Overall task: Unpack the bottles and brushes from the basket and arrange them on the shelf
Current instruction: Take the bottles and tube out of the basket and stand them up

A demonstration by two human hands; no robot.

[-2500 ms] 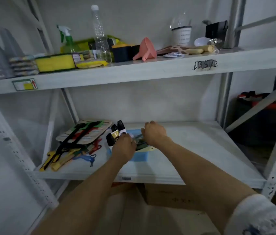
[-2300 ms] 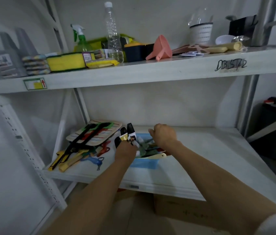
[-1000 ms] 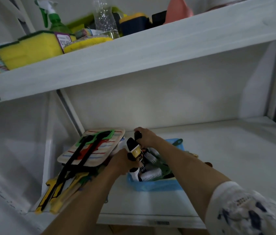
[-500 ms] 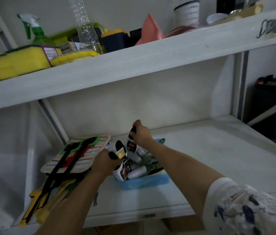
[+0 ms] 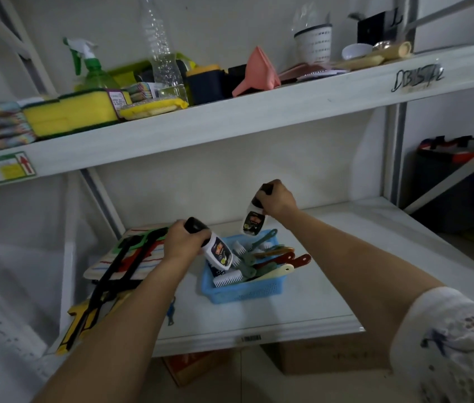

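A blue plastic basket [image 5: 244, 292] sits on the lower white shelf [image 5: 331, 286] and holds several brushes [image 5: 262, 260] with white bristles and coloured handles. My left hand [image 5: 184, 242] grips a small white bottle [image 5: 218, 253] with a black cap, tilted over the basket's left side. My right hand [image 5: 276, 199] holds a second white, black-capped bottle [image 5: 253, 222] by its top, lifted above the basket's far edge.
A striped board with black and green tongs [image 5: 131, 257] and yellow tools [image 5: 84, 318] lies left of the basket. The upper shelf [image 5: 230, 120] carries sponges, a spray bottle [image 5: 90, 68], a clear bottle [image 5: 163, 50], a pink funnel [image 5: 259, 71]. Cardboard boxes [image 5: 326, 356] sit below.
My right hand has lifted its bottle up out of the basket. My left hand has raised and tilted its bottle over the basket's left side.
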